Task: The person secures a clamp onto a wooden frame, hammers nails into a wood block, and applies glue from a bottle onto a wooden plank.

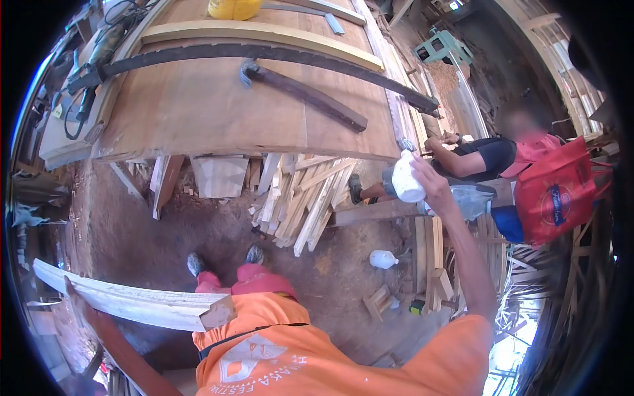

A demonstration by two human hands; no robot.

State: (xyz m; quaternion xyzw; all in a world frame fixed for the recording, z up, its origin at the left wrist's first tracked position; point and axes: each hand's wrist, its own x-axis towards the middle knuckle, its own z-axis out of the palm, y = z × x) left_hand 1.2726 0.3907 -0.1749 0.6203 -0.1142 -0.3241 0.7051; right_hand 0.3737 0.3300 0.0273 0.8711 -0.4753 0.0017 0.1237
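Observation:
My right hand (432, 183) is closed round a white plastic bottle (408, 179), held tilted at the near right corner of the workbench. Something small and greyish shows at the bottle's top end; I cannot make out what it is. At the far left, my left hand (78, 300) grips a bundle of pale wooden boards (142, 302), which lies across in front of my waist. A hammer (307, 98) with a dark handle rests on the bench top, beside a long dark clamp bar (264, 51).
The plywood-topped bench (218, 119) also carries a yellow container (234, 8) and a wooden strip (264, 34). Wood offcuts (307, 198) pile below it. Another white bottle (383, 259) stands on the floor. A person (485, 155) sits at right near a red bag (555, 191).

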